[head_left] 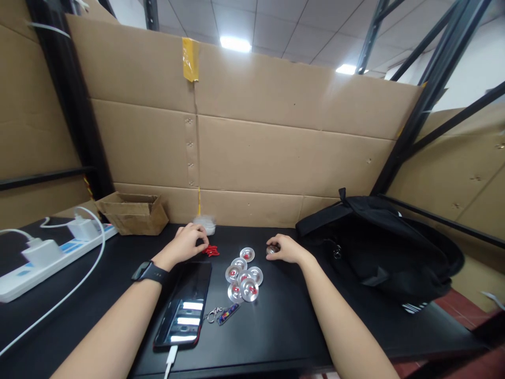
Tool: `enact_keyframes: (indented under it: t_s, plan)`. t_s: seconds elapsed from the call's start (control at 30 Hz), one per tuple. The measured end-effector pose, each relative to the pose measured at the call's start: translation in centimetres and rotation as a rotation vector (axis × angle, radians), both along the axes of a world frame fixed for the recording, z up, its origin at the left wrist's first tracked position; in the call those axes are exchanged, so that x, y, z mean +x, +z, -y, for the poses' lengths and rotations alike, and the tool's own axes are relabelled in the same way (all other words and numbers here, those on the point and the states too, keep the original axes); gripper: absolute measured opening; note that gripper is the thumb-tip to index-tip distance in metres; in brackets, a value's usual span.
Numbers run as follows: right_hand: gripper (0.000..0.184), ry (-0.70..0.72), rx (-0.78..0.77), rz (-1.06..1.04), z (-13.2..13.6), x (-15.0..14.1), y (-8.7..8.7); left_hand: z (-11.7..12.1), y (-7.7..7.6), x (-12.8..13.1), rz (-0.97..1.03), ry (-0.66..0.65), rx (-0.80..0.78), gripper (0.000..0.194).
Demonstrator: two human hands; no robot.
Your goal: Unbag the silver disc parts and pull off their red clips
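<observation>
My left hand (187, 241) is at the left edge of a small heap of red pieces (211, 251), its fingers curled and the tips pinched together. Whatever is between those fingertips is too small to make out. On the right, my right hand (286, 249) has its thumb and fingers wrapped round small round metal dishes (272, 250), partly hidden by the fingers. Between the hands lie several shallow silver dishes (249, 289), some overlapping, and red bits show in most of them. Behind the red heap is a blurred, clear-white container (207, 225).
A phone (183, 308) with a charging cable lies left of the dishes, beside a keychain (228, 314). A power strip (59, 258) and an open cardboard box (134, 213) are at the left. A black backpack (379, 242) fills the right, and a cardboard wall (256, 147) closes the back.
</observation>
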State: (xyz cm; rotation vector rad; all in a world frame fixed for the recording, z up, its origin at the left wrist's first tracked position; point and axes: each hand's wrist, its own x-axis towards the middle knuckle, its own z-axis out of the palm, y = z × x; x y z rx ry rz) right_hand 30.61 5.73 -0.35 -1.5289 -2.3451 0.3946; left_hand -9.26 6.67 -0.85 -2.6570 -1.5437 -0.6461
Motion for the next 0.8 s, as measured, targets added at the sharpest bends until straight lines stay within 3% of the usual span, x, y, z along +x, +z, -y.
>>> enact_keyframes:
  t_s: [0.13,0.27,0.4,0.53,0.67,0.8]
  plan:
    - [0.043,0.149,0.095,-0.056,0.9,-2.0,0.3,0.3,0.2,0.4,0.021,-0.013,0.044,0.016]
    - [0.031,0.261,0.113,-0.039,1.4,-4.3,-0.5,0.5,0.2,0.9,0.042,-0.035,0.074,0.014]
    - [0.014,0.289,0.214,-0.089,1.2,-5.5,-1.2,1.1,0.4,1.8,0.083,-0.037,0.097,0.014]
    - [0.009,0.27,0.325,-0.236,1.4,-5.7,-0.4,2.5,1.1,3.7,0.124,-0.111,0.112,0.016]
    - [0.008,0.321,0.202,-0.519,2.5,-6.2,0.9,4.3,1.8,6.2,0.25,-0.269,0.077,0.021]
    - [0.016,0.411,0.04,-0.676,3.6,-7.3,1.3,5.1,1.7,7.6,0.408,-0.418,-0.066,0.017]
